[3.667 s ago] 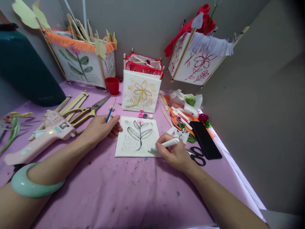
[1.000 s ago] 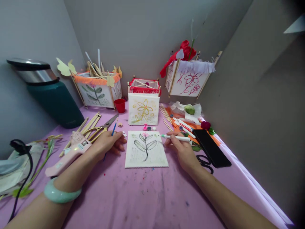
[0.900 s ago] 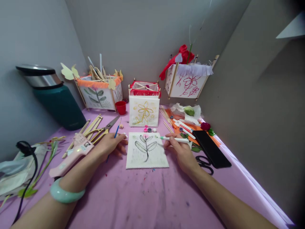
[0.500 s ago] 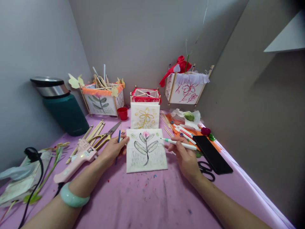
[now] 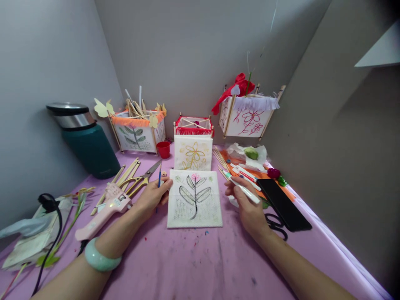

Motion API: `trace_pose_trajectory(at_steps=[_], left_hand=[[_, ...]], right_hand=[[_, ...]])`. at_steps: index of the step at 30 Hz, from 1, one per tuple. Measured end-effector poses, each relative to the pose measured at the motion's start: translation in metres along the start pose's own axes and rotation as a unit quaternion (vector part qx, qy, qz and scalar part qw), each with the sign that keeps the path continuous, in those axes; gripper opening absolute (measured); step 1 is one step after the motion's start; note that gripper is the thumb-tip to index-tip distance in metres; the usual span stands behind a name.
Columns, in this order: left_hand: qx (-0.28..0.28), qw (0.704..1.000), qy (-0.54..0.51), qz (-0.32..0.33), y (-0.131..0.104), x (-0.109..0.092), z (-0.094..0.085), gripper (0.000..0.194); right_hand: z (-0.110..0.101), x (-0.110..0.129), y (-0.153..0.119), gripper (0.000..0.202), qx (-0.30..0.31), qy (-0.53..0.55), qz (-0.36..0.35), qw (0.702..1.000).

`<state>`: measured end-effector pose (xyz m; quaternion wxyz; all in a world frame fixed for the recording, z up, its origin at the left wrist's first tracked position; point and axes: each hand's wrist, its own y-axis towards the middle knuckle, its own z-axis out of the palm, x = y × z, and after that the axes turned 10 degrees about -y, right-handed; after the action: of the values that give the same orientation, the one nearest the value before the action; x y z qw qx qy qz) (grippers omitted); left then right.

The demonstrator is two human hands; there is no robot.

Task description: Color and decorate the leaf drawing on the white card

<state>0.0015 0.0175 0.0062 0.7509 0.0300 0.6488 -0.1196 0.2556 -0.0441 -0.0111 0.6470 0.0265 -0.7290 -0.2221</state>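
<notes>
A white fabric panel (image 5: 195, 208), drawn with a dark-stemmed, leafy pink flower, lies on the purple table. My left hand (image 5: 156, 193) grips the panel's left edge, and a thin blue brush (image 5: 159, 177) is held between its fingers. To the right of the panel, my right hand (image 5: 246, 206) is closed around a white marker (image 5: 246, 192) with a green end pointing up and left, off the fabric. Behind the panel stands another white panel (image 5: 193, 154) with a yellow flower drawing.
Gold scissors (image 5: 143, 179), wooden sticks and a pink glue gun (image 5: 104, 212) lie left, near a teal bottle (image 5: 89, 146). A black phone (image 5: 284, 204), black-handled scissors (image 5: 276, 225) and several markers lie right. Decorated boxes stand at the back.
The marker in my right hand has moved away from the panel's upper right and turned, its green end now clear of the fabric. The whole view has shifted slightly.
</notes>
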Motion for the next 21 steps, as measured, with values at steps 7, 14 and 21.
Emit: trace_pose_trajectory(at_steps=[7, 14, 21], left_hand=[[0.003, 1.000, -0.001, -0.022, 0.001, 0.002, -0.002, 0.036], [0.041, 0.999, -0.001, -0.027, 0.002, 0.008, -0.006, 0.049], [0.054, 0.997, 0.006, -0.050, 0.002, 0.009, -0.005, 0.055]], right_hand=[[0.006, -0.015, 0.001, 0.031, 0.039, -0.157, 0.042, 0.986], [0.004, -0.021, 0.000, 0.026, 0.052, -0.201, 0.002, 0.978], [0.002, -0.019, 0.001, 0.021, 0.059, -0.268, -0.054, 0.960]])
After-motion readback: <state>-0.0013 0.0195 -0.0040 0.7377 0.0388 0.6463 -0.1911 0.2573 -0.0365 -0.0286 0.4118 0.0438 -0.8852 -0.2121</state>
